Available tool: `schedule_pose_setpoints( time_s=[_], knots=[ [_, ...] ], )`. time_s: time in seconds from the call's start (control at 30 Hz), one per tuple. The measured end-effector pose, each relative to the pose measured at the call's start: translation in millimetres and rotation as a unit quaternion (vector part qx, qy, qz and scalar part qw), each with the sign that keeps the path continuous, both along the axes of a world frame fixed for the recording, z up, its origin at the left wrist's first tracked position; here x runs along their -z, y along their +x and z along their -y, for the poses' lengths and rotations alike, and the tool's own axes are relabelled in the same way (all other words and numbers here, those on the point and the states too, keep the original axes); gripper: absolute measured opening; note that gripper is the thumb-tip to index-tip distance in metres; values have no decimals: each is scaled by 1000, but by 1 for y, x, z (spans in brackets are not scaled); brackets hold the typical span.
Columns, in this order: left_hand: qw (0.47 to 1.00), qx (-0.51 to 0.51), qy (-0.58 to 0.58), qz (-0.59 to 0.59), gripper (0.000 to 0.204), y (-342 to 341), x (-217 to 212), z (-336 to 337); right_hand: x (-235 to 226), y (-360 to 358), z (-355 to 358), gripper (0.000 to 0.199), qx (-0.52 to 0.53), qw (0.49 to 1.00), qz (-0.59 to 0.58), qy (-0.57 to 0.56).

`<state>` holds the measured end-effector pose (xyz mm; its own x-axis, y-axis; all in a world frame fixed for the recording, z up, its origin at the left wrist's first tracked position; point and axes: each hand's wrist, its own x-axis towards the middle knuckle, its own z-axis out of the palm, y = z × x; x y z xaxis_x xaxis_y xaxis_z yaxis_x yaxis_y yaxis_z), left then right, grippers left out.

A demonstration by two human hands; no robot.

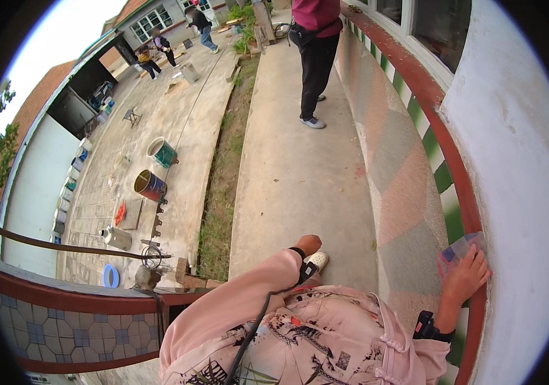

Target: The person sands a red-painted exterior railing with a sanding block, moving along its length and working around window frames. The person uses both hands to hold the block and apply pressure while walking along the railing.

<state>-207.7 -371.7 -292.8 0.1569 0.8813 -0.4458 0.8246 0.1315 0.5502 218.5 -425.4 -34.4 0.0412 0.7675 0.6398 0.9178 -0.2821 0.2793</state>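
On the dark red ledge at my right, my right hand (466, 274) presses a thin checked cloth (461, 249), pale with pink and blue, its fingers laid over it. The cloth sticks out beyond the fingertips and below the wrist side. In front of my body, my left hand (309, 244) hangs over the walkway with its fingers curled in, and nothing shows in it. Both wrists carry black bands, and a black cable runs down across my pink sleeve and top.
A person in dark trousers (318, 67) stands farther along the concrete walkway (300, 179). Left lie a grass strip (218, 199), metal buckets (149, 184), a blue basin (111, 276) and a tiled low wall (82, 327). Several people are at the far courtyard end.
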Motion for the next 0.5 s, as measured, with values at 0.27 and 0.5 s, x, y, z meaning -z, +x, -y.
schedule_pose_setpoints(
  time_s=[0.27,0.5],
  knots=[
    [999,-26,22,41,28,-13,-8,-72,-4,-21,-61,47,50,998,-3,-47],
    [997,-74,35,5,27,-69,-4,-92,-6,-44,-138,44,51,997,5,-57]
  ],
)
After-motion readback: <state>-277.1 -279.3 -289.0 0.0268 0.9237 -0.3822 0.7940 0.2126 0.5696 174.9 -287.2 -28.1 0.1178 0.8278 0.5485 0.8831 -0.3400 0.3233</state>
